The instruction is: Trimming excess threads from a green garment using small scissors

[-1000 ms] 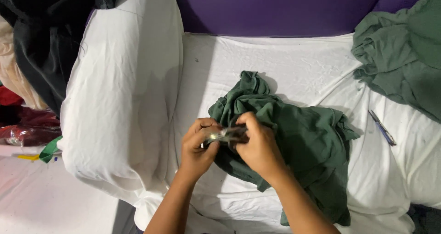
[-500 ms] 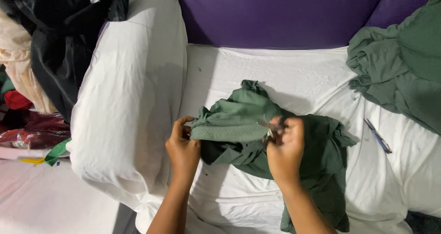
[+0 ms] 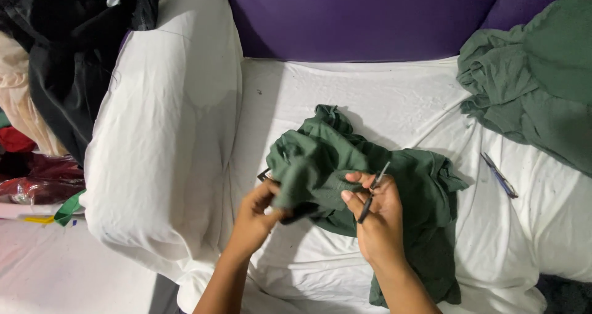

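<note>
A dark green garment (image 3: 407,184) lies crumpled on a white sheet (image 3: 370,98). My left hand (image 3: 256,218) grips a folded edge of it from below, with the cloth draped over my fingers. My right hand (image 3: 379,224) pinches the same fold from the right. It also holds a thin dark tool with a metal tip (image 3: 372,194) between its fingers, pointing up and to the right over the cloth. The two hands are a short way apart, with the fold stretched between them.
A large white pillow (image 3: 166,135) lies to the left, with black clothes (image 3: 74,42) piled beyond it. A second green cloth (image 3: 530,86) sits at the right. A blue pen-like object (image 3: 499,175) lies on the sheet. A purple backrest (image 3: 370,18) is behind.
My hands went from close together to apart, spreading a fold of the green garment. The fold now hangs over my left hand, and my right hand has dropped slightly with the tool.
</note>
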